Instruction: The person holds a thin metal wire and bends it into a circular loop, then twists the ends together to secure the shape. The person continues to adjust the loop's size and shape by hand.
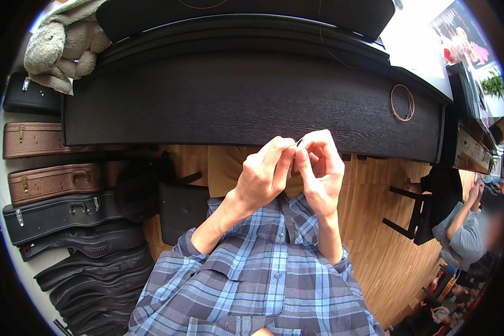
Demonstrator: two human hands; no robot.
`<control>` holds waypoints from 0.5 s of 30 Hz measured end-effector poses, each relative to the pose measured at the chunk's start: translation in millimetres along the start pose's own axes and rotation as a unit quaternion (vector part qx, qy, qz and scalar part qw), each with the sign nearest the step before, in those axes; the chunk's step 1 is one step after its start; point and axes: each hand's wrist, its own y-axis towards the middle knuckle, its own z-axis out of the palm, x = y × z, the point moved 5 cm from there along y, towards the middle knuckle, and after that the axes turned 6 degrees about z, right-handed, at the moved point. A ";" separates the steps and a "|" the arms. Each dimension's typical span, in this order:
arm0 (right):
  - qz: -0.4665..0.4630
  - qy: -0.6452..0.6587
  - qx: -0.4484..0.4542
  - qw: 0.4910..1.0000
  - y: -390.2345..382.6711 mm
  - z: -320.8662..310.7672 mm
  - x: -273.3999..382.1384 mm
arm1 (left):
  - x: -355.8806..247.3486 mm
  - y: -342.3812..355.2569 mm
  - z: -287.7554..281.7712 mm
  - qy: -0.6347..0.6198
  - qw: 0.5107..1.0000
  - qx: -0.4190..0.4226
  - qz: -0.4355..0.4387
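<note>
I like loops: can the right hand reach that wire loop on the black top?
Probably yes: nothing visible blocks the black top between the right hand and the wire loop, though the hand's grip seems busy with a thin strand.

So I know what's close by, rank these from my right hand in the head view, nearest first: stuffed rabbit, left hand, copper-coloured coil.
From the right hand:
1. Left hand: just to its left.
2. Copper-coloured coil: rightward, on the black surface.
3. Stuffed rabbit: far left.

Grey plush rabbit (75, 45), upper left; below, two brown hard-shell instrument cases (56, 183); green leafy plant (493, 84), upper right; person in grey shirt (467, 243), right.
</note>
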 end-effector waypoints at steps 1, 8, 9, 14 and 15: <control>0.008 -0.002 0.003 1.000 0.6 0.2 -0.3 | -0.5 0.7 -0.4 0.013 1.000 -0.004 0.008; 0.020 -0.036 -0.003 0.999 3.3 5.0 -3.7 | 3.3 2.7 -1.0 0.049 0.998 -0.036 0.028; 0.027 -0.035 -0.006 0.999 3.5 4.9 -4.7 | 4.6 2.2 -0.9 0.038 0.998 -0.036 0.018; 0.056 0.010 0.015 0.998 3.0 -0.2 -3.5 | 11.1 0.3 -0.8 -0.028 0.998 -0.028 -0.049; 0.066 0.025 0.018 0.997 2.6 -2.3 -2.4 | 11.7 -0.6 -1.1 -0.046 0.996 -0.024 -0.069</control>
